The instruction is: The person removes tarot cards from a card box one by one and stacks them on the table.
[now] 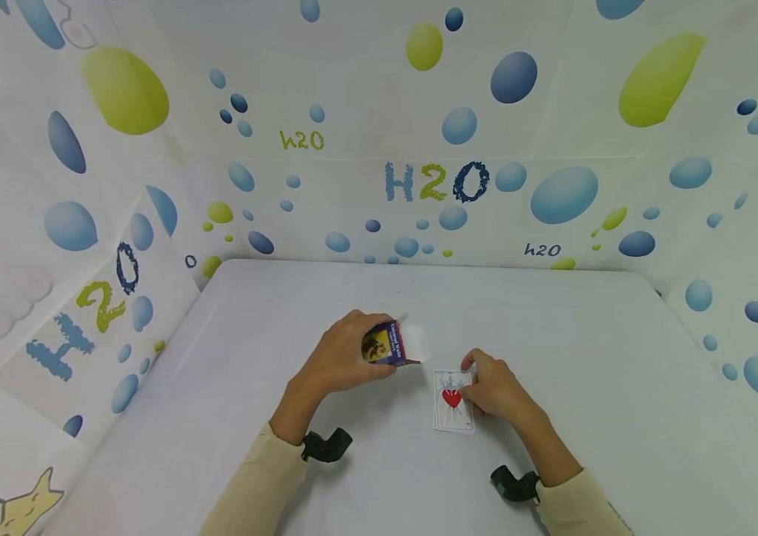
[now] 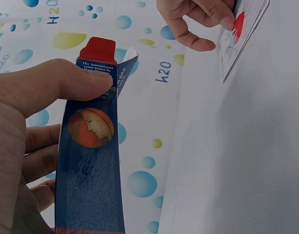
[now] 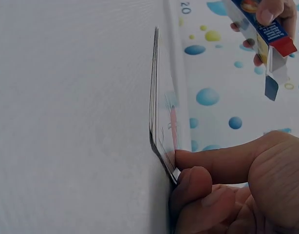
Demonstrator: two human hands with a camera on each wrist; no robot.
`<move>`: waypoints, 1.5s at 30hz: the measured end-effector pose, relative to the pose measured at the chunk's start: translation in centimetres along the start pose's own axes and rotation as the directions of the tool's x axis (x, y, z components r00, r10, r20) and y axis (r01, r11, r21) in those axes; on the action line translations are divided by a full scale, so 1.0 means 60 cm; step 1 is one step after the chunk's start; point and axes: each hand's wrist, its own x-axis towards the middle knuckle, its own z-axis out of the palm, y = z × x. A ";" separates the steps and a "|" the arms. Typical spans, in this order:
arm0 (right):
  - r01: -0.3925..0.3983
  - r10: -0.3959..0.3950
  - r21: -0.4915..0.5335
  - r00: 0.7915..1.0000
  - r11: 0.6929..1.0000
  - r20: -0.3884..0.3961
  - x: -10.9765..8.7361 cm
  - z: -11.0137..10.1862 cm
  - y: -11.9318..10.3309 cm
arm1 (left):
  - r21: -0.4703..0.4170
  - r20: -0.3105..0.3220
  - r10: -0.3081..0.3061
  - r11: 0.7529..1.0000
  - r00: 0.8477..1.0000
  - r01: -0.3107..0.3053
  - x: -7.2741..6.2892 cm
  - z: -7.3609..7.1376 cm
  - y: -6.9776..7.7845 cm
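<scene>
My left hand (image 1: 339,356) grips a small dark-blue card box (image 1: 382,345) off the table, its white flap hanging open toward the right. In the left wrist view the thumb lies across the box's narrow side (image 2: 91,180), near a raised red tab (image 2: 98,49). A thin stack of playing cards (image 1: 453,418) lies right of the box, the top one showing a red heart. My right hand (image 1: 498,388) pinches the stack's right edge. From the right wrist, the thumb is on the cards' face (image 3: 164,117) and the fingers are at the underside. The box's inside is hidden.
A white cloth covers the table (image 1: 379,476). Behind it and at the sides stands a white curtain (image 1: 352,74) with blue and green bubbles and H2O lettering. A black wrist camera (image 1: 327,445) sits on the left wrist, another camera (image 1: 514,484) on the right.
</scene>
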 end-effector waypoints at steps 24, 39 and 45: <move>0.152 -0.145 0.097 0.986 0.984 -0.079 -0.002 -0.021 -0.003 | 0.001 0.021 0.065 0.998 0.998 -0.065 -0.001 0.019 0.012; 0.385 -0.332 0.215 0.910 0.897 -0.247 -0.029 -0.027 -0.046 | 0.019 0.073 0.160 0.987 0.984 -0.161 -0.001 0.035 0.037; 0.427 -0.385 0.235 0.900 0.873 -0.203 -0.034 -0.018 -0.057 | 0.012 0.091 0.233 0.972 0.968 -0.235 -0.001 0.050 0.040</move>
